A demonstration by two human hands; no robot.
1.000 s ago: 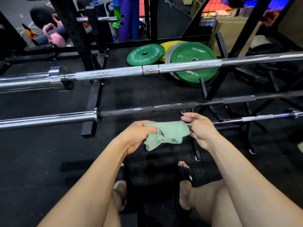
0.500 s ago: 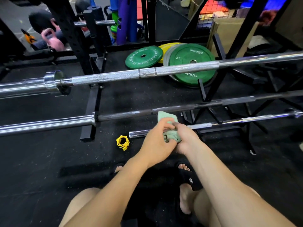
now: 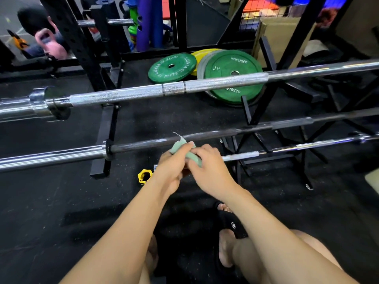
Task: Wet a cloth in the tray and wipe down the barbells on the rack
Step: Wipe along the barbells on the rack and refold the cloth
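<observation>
Bunching between left hand [image 3: 172, 169] and right hand [image 3: 209, 171]: cloth [image 3: 191, 155]

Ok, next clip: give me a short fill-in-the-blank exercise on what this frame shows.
1. Both hands, the left hand and the right hand, hold a pale ____ cloth.
2. The collar lying on the floor is ____ in colour.
3. The number of barbells seen crossing the frame on the rack is ____.
4. The plate lying nearest the blue tubes is ____.

Missing words: green; yellow; three; green
</observation>
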